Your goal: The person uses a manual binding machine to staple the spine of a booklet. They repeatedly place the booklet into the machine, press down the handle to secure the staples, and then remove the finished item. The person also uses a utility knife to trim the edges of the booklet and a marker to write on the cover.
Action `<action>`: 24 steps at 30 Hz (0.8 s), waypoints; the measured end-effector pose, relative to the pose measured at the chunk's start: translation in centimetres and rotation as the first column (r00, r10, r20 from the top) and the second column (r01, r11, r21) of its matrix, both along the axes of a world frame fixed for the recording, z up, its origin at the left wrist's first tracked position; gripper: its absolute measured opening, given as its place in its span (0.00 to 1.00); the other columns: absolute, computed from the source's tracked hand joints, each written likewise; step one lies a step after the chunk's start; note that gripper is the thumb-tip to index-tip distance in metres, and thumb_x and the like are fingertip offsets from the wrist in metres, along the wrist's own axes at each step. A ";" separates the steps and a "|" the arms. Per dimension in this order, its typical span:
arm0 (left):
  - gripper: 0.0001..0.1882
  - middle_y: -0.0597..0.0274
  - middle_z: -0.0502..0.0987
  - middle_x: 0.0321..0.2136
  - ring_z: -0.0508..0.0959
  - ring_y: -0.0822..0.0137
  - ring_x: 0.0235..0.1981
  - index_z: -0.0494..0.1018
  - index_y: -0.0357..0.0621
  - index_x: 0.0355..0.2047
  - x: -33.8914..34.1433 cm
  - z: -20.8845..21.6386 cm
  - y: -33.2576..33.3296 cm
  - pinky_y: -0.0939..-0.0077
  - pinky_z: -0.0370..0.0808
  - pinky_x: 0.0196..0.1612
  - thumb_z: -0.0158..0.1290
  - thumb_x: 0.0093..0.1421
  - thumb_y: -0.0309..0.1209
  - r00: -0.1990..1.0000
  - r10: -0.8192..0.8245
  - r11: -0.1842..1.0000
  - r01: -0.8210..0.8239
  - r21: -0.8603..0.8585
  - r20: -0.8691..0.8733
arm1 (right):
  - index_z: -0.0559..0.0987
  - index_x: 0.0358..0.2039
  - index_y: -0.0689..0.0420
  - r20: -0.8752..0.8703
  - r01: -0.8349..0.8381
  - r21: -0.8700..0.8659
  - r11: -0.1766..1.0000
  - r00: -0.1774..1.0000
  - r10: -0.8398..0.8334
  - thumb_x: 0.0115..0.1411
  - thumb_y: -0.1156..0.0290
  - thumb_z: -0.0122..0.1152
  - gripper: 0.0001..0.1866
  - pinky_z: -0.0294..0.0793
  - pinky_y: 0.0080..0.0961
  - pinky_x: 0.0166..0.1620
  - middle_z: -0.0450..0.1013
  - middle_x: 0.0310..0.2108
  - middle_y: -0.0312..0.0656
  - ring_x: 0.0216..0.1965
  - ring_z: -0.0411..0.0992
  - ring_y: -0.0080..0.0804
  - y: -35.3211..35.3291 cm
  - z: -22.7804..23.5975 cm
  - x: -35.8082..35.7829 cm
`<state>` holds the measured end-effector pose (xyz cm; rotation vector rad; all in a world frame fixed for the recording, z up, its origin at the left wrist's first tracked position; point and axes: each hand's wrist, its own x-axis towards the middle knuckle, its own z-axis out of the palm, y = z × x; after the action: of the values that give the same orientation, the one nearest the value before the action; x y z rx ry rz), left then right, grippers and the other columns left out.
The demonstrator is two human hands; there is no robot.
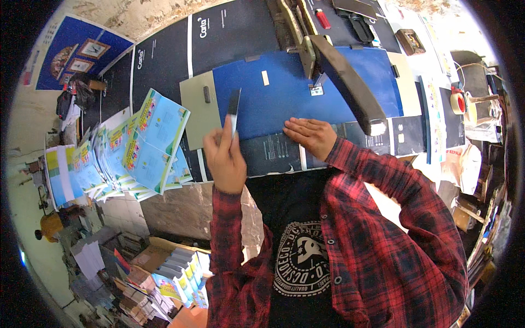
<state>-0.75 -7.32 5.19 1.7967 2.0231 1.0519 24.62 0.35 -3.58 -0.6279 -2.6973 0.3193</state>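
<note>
My left hand (pixel 226 161) is raised at the near left corner of a blue board (pixel 279 104). Its fingers are closed on a thin dark strip (pixel 234 104) with a pale lower part; its exact kind does not show. My right hand (pixel 313 135) lies flat, fingers stretched, at the board's near edge, holding nothing. Over the right half of the board reaches the long dark lever (pixel 350 82) of a metal press (pixel 307 57). Beneath it a small light piece (pixel 317 90) rests on the board, and a pale strip (pixel 266 78) lies further left.
Left of the board, a fanned heap of light-blue and green printed sheets (pixel 145 147) covers the table end. A red lighter (pixel 322 19) and a black tray (pixel 361 27) lie at the back. A tape roll (pixel 458 101) is at the right. Boxes of booklets (pixel 183 276) stand below left.
</note>
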 end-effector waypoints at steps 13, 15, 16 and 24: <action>0.21 0.60 0.70 0.42 0.69 0.70 0.41 0.69 0.42 0.62 1.9 -0.3 1.3 0.76 0.67 0.45 0.47 0.69 0.28 0.973 0.013 1.000 -0.015 0.004 0.231 | 0.79 0.47 0.51 -0.320 -0.237 0.015 0.972 0.919 0.229 0.56 0.65 0.63 0.17 0.79 0.38 0.33 0.79 0.31 0.40 0.29 0.78 0.40 4.4 -3.2 1.8; 0.21 0.57 0.69 0.44 0.71 0.67 0.43 0.69 0.42 0.62 0.7 -0.6 -0.7 0.74 0.68 0.48 0.48 0.69 0.27 0.958 0.086 0.996 -0.074 -0.054 0.274 | 0.81 0.42 0.54 -0.375 -0.113 -0.109 0.988 0.925 0.064 0.58 0.70 0.62 0.11 0.80 0.36 0.33 0.80 0.31 0.41 0.28 0.79 0.41 4.0 -2.0 2.0; 0.21 0.58 0.71 0.46 0.71 0.68 0.44 0.68 0.40 0.62 -0.4 -1.1 -1.9 0.76 0.67 0.51 0.48 0.69 0.28 0.981 0.079 0.997 -0.081 0.006 0.176 | 0.82 0.41 0.55 -0.357 -0.006 -0.276 0.961 0.929 -0.097 0.58 0.71 0.62 0.10 0.80 0.35 0.34 0.80 0.32 0.42 0.28 0.80 0.40 2.9 -0.4 2.7; 0.22 0.62 0.70 0.44 0.68 0.71 0.40 0.68 0.42 0.63 -2.0 -1.8 -7.8 0.76 0.65 0.45 0.47 0.69 0.28 0.924 0.300 0.953 -0.278 -0.121 0.239 | 0.80 0.41 0.66 -0.042 0.052 -0.997 0.065 0.351 -0.935 0.63 0.73 0.57 0.11 0.78 0.24 0.46 0.79 0.35 0.43 0.36 0.77 0.26 -1.6 7.5 19.8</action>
<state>-2.79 -15.10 3.39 1.2693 2.1732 1.1862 44.41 -1.26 3.94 -1.4406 -0.9012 1.5371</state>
